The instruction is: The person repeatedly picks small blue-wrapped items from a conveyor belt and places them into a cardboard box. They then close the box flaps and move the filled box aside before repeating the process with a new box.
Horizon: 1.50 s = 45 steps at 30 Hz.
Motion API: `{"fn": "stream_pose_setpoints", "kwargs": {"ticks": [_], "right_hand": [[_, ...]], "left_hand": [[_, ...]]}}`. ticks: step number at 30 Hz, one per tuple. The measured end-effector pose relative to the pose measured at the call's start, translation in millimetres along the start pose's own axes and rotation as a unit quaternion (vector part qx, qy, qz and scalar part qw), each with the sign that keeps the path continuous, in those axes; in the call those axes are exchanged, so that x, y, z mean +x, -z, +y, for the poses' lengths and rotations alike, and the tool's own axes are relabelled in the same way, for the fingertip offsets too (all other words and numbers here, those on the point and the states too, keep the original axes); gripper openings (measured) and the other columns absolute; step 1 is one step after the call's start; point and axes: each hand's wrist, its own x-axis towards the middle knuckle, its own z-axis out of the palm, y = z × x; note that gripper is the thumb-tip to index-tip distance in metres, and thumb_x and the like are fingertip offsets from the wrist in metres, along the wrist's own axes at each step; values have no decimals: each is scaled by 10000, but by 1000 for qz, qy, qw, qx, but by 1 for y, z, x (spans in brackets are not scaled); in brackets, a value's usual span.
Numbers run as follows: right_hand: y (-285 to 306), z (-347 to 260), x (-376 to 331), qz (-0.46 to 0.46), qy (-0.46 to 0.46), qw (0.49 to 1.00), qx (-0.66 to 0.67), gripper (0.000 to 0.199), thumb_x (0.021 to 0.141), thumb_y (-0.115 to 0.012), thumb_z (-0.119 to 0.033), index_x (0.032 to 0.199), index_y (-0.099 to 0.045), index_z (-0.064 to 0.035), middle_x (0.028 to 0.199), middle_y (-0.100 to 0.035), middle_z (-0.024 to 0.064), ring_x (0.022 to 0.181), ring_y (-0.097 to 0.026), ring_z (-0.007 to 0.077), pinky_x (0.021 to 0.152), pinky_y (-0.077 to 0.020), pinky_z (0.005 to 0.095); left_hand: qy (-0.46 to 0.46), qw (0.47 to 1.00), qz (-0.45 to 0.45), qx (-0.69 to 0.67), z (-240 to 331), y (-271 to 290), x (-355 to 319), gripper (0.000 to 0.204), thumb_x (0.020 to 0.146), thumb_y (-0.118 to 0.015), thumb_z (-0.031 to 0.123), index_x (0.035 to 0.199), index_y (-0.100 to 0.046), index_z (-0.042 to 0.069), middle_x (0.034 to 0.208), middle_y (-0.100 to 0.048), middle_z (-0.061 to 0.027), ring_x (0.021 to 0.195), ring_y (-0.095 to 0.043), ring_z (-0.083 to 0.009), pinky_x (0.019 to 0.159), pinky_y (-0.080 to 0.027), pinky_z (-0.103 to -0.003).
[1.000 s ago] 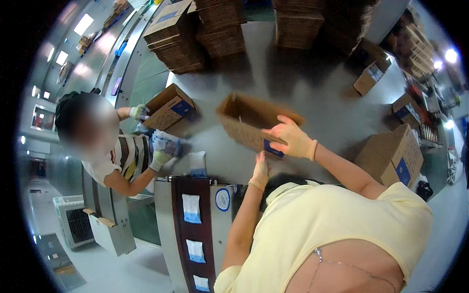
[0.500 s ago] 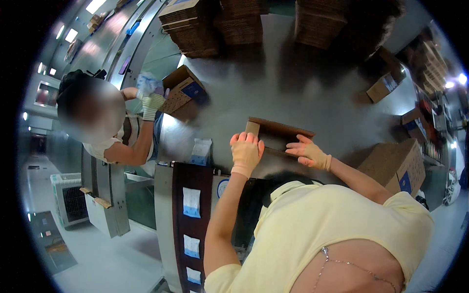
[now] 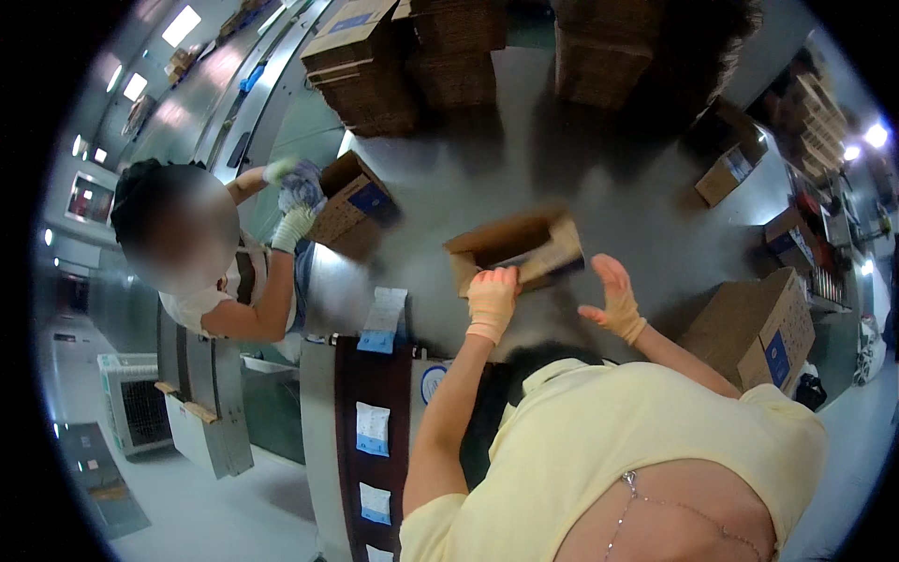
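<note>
My left hand [image 3: 493, 302], in a pale glove with bare fingertips, grips the near wall of an open cardboard carton [image 3: 565, 242]. The carton stands tilted over the grey metal table [image 3: 421, 173], its dark inside partly showing. To the right of the carton, my right hand [image 3: 619, 304] is held up with its fingers apart, touching nothing. A white-and-blue packet [image 3: 383, 320] lies at the table end of a dark conveyor belt [image 3: 358, 370], left of my left forearm. Further packets [image 3: 373, 429] lie along the belt.
At left, a co-worker in striped gloves [image 3: 296, 225] holds a pale bundle beside another open carton [image 3: 361, 206]. Stacks of flattened cardboard [image 3: 365, 89] stand at the far side. A large carton [image 3: 749, 323] is near my right arm; smaller cartons [image 3: 721, 178] sit farther right.
The carton has turned and shifted left. My right hand has come away from its right end and lifted, while my left hand keeps hold of the near side.
</note>
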Motion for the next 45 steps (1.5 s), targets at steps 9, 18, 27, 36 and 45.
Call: {"fn": "stream_pose_setpoints", "kwargs": {"ticks": [9,18,27,36,45], "right_hand": [[14,12,13,-348,232,905,-79,155,742,-635,-236,872,-714,-205,868,-687,-17,916,-624,156,836,-447,399],[-40,-46,38,-495,186,816,-234,87,796,-585,-185,781,-670,-180,743,-645,-26,843,-619,174,706,-428,366],[-50,-54,61,-500,267,786,-247,47,791,-622,-194,764,-659,-180,712,-610,-18,828,-604,173,685,-414,341],[-47,-50,67,-475,248,818,-210,48,752,-619,-179,773,-662,-183,727,-611,-22,821,-605,178,699,-427,355],[-55,-72,53,-463,165,849,-194,76,775,-622,-216,797,-681,-173,739,-641,-14,847,-608,182,709,-436,379]], "left_hand": [[393,420,-91,-813,15,-69,-21,431,861,-689,282,1162,-570,-1,1006,-639,-69,894,-589,-174,825,-484,-331],[409,870,7,-275,20,-47,3,459,869,-590,396,1042,-542,-26,989,-614,-215,923,-594,-379,798,-477,-452],[402,625,2,-669,-92,-93,-45,403,878,-649,268,1123,-549,-35,983,-595,-69,858,-556,-178,762,-468,-300],[276,960,-5,40,7,-52,-5,839,810,-642,136,1447,-118,-18,1448,-300,-224,1310,-350,-327,1028,-345,-408],[311,845,-72,-429,-29,-36,-19,654,835,-572,97,1434,-311,55,1379,-462,-164,1257,-455,-267,1026,-360,-307]]}}
